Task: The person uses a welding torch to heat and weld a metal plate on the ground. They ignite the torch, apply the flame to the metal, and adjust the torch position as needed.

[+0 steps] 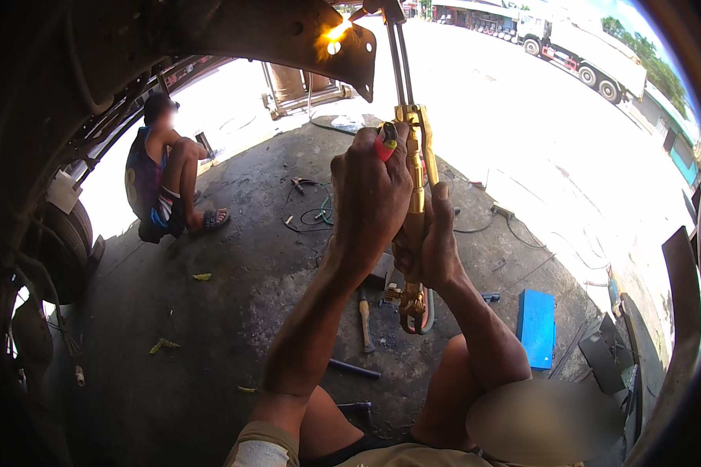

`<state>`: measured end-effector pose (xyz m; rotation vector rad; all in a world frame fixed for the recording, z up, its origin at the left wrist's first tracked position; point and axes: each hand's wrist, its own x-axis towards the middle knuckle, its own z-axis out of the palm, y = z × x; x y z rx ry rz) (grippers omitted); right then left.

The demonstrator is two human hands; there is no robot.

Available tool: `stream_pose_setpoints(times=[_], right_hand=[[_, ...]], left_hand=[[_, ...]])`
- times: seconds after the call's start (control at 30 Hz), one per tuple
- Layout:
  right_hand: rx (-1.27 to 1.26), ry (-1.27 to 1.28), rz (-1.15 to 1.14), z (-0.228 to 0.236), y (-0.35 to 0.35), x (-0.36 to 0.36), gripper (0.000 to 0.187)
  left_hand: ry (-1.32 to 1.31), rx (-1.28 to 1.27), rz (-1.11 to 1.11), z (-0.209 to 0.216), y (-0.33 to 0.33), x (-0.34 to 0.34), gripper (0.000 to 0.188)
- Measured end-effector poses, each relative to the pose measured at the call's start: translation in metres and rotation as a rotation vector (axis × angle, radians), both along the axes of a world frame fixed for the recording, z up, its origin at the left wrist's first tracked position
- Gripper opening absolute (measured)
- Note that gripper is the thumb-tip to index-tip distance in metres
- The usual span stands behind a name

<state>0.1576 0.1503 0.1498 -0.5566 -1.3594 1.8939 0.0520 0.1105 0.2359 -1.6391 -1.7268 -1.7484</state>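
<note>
A brass cutting torch [417, 167] with long metal tubes points up and away from me. My right hand [438, 241] is wrapped round its lower body, thumb up along the side. Close against the torch's upper body, my left hand [370, 183] is closed on a pink-red lighter [386, 142]; how far its fingers also grip the torch is hidden. At the top, the torch head [386, 9] is beside a dark steel bracket [358, 66]. A bright orange glow [336, 33] shows on the bracket near a hole.
A person [160, 171] squats at the left beside a tyre [58, 249]. On the floor lie a hammer [365, 321], a blue case [536, 327], a dark rod [355, 368] and cables [319, 214]. Metal plates [602, 362] lean at the right. A truck [584, 50] stands far off.
</note>
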Motion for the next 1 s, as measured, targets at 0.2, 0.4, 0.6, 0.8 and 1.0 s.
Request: stream_pose_setpoints(times=[0.2, 0.4, 0.6, 0.8, 1.0], right_hand=[[-0.020, 0.003, 0.003, 0.0018, -0.0010, 0.0006, 0.084], [-0.019, 0.009, 0.003, 0.0020, -0.0015, 0.0007, 0.084], [-0.029, 0.021, 0.003, 0.0012, -0.0015, 0.0015, 0.081], [-0.016, 0.034, 0.010, 0.0024, -0.0015, 0.0032, 0.077], [0.000, 0.006, -0.016, 0.0041, -0.0031, 0.0023, 0.081]], left_hand=[[-0.013, -0.028, 0.003, 0.0017, -0.0017, 0.0016, 0.034], [-0.010, 0.015, -0.011, 0.0000, -0.0007, 0.0014, 0.034], [0.003, 0.022, -0.013, -0.0016, 0.0002, 0.0010, 0.035], [-0.059, -0.016, -0.027, -0.0030, -0.0005, 0.0020, 0.043], [-0.083, -0.063, 0.001, -0.0010, -0.0025, 0.0028, 0.047]])
